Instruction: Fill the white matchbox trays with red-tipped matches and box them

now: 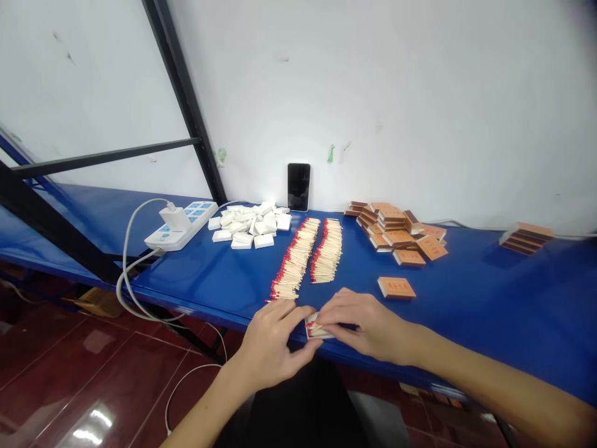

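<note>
At the table's front edge, a small white matchbox tray (321, 336) with some red-tipped matches (315, 327) in it lies between my hands. My left hand (275, 339) grips the tray's left end, thumb on the near side and fingers on the far side. Over the right part of the tray, my right hand (368, 326) has its fingertips pinched together at the matches; the fingers partly cover the tray. Two long rows of matches, the left row (293, 261) and the right row (327, 252), lie just beyond, red heads to the left.
White trays (252, 224) lie heaped at the back left beside a power strip (181, 227) with cables. Orange matchbox sleeves (396, 236) are piled at the right, one sleeve (396, 287) nearer, and a stack (527, 238) farther right. A phone (298, 186) leans against the wall.
</note>
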Demonstrator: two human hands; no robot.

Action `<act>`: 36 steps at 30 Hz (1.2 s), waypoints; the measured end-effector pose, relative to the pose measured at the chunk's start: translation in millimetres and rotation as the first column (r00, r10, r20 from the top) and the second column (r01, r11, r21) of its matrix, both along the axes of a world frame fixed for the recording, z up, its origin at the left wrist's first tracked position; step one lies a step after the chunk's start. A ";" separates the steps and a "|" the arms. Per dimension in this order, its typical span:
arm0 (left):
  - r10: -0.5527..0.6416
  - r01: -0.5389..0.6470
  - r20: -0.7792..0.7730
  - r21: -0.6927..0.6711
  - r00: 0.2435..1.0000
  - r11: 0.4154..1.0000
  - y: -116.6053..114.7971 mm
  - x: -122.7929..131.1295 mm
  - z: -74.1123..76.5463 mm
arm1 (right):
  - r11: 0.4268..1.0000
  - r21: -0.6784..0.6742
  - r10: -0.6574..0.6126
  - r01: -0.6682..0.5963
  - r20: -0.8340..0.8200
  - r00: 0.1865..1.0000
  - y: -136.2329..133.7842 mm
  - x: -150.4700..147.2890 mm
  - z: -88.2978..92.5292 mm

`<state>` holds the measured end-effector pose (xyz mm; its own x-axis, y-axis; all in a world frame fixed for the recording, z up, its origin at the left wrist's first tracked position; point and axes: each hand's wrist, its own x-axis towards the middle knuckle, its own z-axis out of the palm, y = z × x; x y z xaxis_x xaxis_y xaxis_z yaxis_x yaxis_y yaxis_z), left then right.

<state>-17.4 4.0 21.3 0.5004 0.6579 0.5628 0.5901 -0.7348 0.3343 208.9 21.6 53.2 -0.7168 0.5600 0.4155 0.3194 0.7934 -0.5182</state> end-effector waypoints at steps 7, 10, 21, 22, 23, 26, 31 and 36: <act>-0.005 0.004 -0.004 -0.005 1.000 1.000 0.5 -1.4 -0.2 | 1.000 -0.015 0.013 -0.012 0.045 0.999 -1.5 0.7 3.8; -0.009 0.009 -0.006 -0.008 1.000 1.000 0.8 -1.9 -0.3 | 1.000 -0.027 0.006 -0.005 0.046 0.999 -1.6 1.2 3.6; 0.000 0.000 -0.024 0.022 1.000 1.000 0.6 -1.6 -1.1 | 0.999 -0.037 0.022 -0.021 0.026 0.999 -4.3 1.1 5.9; 0.000 0.000 -0.025 0.018 1.000 1.000 0.4 -1.9 -1.5 | 0.999 -0.035 0.024 -0.023 0.028 0.999 -5.2 1.0 7.1; 0.000 0.000 -0.022 0.013 1.000 1.000 0.2 -2.2 -1.8 | 0.999 -0.026 0.024 -0.023 0.025 0.999 -5.9 1.1 8.0; -0.011 0.011 0.003 -0.006 1.000 1.000 0.6 -3.2 -2.9 | 0.999 0.021 0.027 -0.026 -0.037 0.999 -5.8 2.1 7.3; -0.085 0.082 0.067 0.046 0.994 0.996 2.8 -4.8 -6.6 | 0.996 0.087 -0.018 0.033 -0.168 0.986 -1.3 4.8 1.3; -0.073 0.072 0.072 0.010 0.995 0.997 2.0 -5.2 -6.1 | 0.991 0.118 -0.042 0.060 -0.151 0.988 -0.5 6.8 1.3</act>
<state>-22.6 6.0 15.2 0.5046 0.6172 0.6038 0.5098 -0.7773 0.3685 215.7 21.1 54.5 -0.6144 0.5330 0.5817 0.2882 0.8380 -0.4634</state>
